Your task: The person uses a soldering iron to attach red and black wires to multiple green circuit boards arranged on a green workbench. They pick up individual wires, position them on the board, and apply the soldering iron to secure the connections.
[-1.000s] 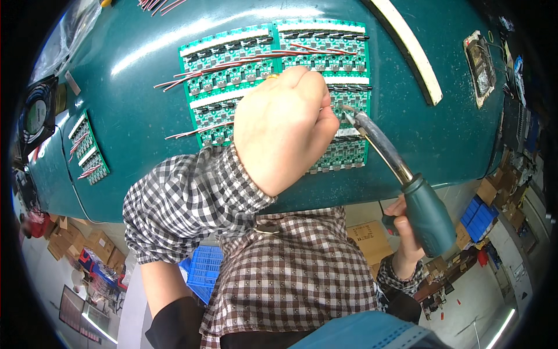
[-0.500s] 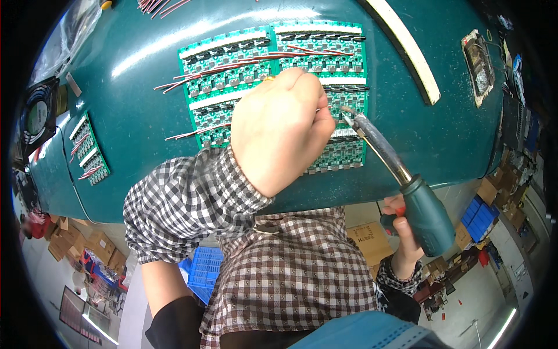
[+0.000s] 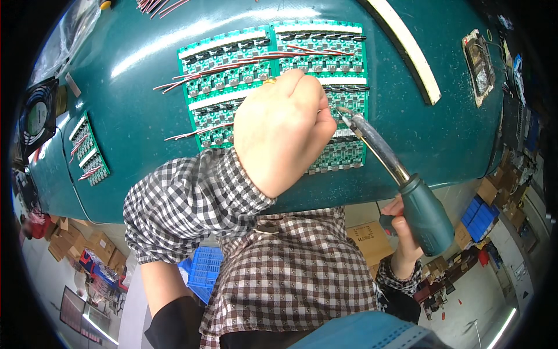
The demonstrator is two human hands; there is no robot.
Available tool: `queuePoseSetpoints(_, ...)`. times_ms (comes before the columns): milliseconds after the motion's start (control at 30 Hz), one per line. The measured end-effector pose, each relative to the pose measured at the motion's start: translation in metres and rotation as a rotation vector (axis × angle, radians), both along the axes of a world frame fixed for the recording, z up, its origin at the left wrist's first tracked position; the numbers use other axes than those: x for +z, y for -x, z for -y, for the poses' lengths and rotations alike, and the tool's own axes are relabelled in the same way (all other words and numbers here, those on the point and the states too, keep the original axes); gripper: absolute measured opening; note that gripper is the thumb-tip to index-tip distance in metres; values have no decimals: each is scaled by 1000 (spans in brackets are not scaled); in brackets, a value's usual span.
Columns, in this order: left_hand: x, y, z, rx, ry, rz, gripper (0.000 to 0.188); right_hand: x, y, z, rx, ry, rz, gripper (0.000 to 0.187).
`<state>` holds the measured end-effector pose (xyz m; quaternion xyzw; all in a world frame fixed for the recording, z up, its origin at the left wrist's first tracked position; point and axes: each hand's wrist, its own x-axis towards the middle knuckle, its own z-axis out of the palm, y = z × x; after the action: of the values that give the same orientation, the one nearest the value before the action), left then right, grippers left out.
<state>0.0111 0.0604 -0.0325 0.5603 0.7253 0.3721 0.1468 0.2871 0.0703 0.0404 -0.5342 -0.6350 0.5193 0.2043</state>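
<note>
A green panel of circuit boards (image 3: pixel 232 64) lies on the teal table (image 3: pixel 139 75), with red and black wires across its rows. My left hand (image 3: pixel 282 131) hovers over the panel's middle with fingers curled; what it pinches is hidden under the fist. My right hand (image 3: pixel 404 235) grips the dark green handle of a soldering iron (image 3: pixel 424 212). The iron's metal shaft slants up and left, and its tip (image 3: pixel 343 111) meets the panel just right of my left knuckles.
A smaller green board strip (image 3: pixel 87 151) lies at the left of the table, next to a black fan (image 3: pixel 38 116). A long white bar (image 3: pixel 407 46) and a small board (image 3: pixel 479 61) lie at the right. Cardboard boxes and blue crates stand on the floor below.
My left hand and the iron tip have shifted slightly along the panel. Nothing was picked up or let go.
</note>
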Motion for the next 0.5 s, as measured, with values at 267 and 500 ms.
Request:
queuePoseSetpoints(267,2,2,0,-17,1,6,17,-3,-8,-3,101,-50,53,55)
queuePoseSetpoints(500,2,2,-1,-27,-17,22,18,-2,-6,-1,87,-54,53,56)
